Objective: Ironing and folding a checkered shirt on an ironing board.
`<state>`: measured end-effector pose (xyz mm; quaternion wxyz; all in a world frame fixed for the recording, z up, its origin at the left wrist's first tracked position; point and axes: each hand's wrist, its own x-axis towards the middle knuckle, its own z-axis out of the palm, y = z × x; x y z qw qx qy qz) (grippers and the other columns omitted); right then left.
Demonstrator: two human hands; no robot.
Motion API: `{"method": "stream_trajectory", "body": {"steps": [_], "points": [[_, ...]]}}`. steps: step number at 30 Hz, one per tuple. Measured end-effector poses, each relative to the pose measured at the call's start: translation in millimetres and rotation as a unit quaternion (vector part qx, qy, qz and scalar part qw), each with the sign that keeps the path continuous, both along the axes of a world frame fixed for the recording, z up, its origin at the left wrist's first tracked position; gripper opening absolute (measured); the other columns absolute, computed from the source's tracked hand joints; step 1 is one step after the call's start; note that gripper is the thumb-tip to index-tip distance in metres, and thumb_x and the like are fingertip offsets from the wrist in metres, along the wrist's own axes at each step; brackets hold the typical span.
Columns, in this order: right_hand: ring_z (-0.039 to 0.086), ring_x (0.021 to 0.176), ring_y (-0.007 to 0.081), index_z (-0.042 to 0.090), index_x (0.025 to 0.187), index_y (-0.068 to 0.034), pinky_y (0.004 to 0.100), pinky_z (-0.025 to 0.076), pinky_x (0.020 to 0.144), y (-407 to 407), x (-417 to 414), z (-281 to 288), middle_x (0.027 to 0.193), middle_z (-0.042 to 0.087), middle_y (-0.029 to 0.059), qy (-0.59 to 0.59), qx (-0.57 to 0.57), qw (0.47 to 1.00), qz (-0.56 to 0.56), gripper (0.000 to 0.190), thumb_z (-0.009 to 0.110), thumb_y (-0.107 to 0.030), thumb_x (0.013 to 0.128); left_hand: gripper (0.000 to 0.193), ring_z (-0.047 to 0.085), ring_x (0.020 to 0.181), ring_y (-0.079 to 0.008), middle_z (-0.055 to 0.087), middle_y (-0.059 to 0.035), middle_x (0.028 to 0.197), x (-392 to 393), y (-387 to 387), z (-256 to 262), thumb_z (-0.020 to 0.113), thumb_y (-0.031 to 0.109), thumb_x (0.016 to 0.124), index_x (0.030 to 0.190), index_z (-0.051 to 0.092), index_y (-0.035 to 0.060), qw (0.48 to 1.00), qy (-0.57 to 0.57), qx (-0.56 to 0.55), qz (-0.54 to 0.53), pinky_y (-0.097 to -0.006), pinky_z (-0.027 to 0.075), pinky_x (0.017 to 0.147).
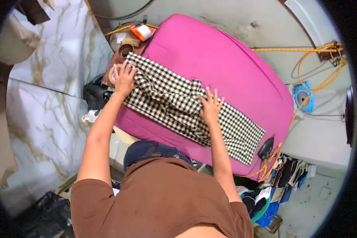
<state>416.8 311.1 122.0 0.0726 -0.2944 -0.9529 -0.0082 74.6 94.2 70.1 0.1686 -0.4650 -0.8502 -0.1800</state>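
A black-and-white checked cloth garment lies lengthwise across a table covered in pink cloth, with folds and wrinkles along its middle. My left hand rests with fingers spread on the garment's left end, beside a roll of tape. My right hand lies spread on the garment right of its middle, next to a small checked tab or band at the upper edge. Neither hand grips the cloth visibly. A dark clothes iron sits near the garment's right end.
A yellow cord runs from the iron. At the table's upper left are an orange-and-white spool and a brown tape roll. A blue fan-like device is at the right. Piled clothes lie beyond the lower right edge.
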Motion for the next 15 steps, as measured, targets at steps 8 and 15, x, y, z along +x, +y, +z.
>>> {"method": "stream_trajectory", "body": {"steps": [8, 15], "points": [[0.027, 0.142, 0.0349, 0.07, 0.085, -0.01, 0.0618, 0.017, 0.112, 52.2, 45.2, 14.9, 0.148, 0.042, 0.0073, 0.203, -0.297, 0.931, -0.067, 0.019, 0.064, -0.028, 0.087, 0.018, 0.032, 0.14, -0.0321, 0.048, -0.0072, 0.141, -51.8, 2.2, 3.0, 0.072, 0.009, 0.077, 0.094, 0.069, 0.013, 0.982, -0.072, -0.013, -0.174, -0.0587, 0.02, 0.115], [0.03, 0.14, 0.0353, 0.068, 0.082, -0.007, 0.0678, 0.015, 0.109, 64.2, 82.8, -47.7, 0.145, 0.045, 0.0127, 0.177, -0.214, 0.916, -0.288, 0.036, 0.067, -0.042, 0.084, 0.02, 0.03, 0.141, -0.0335, 0.046, -0.0088, 0.143, -66.0, 4.1, -11.1, 0.077, 0.015, 0.077, 0.094, 0.067, 0.011, 0.98, -0.15, 0.025, -0.131, -0.0498, 0.025, 0.116]]}}
